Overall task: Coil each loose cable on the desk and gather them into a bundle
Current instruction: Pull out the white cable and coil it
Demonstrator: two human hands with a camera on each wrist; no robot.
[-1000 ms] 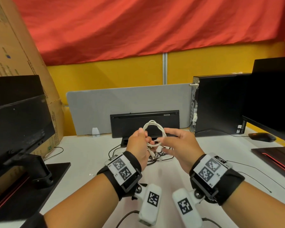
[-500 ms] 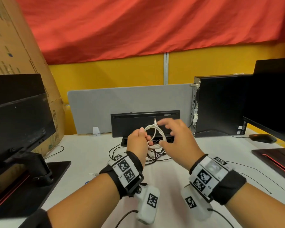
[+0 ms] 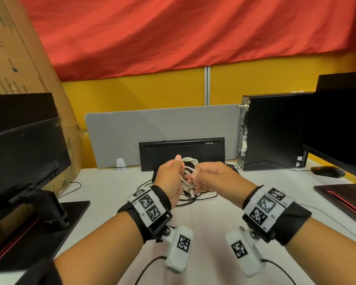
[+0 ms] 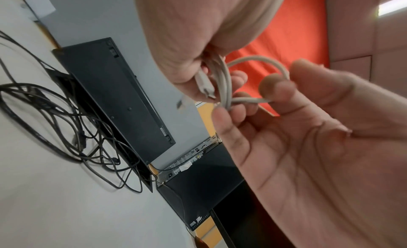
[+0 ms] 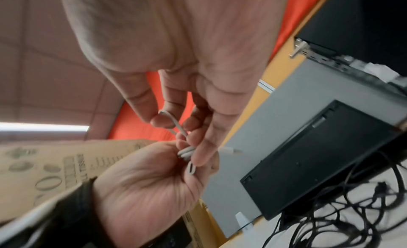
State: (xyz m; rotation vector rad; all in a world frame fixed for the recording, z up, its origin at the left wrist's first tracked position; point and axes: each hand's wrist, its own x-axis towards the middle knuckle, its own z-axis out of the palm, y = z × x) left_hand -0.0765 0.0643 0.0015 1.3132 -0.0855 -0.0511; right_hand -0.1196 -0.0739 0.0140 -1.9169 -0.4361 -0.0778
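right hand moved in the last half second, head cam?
Yes. The right hand has dropped: its fingertips were up against the black keyboard standing behind, and now sit below it, pinching the white cable.

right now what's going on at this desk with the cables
A person is coiling a white USB cable in the air above the desk. The left hand grips the gathered loops, with one connector sticking out below the fingers. The right hand pinches a strand of the same cable and works it around the coil. A tangle of black cables lies loose on the desk in front of the upturned black keyboard, not yet coiled.
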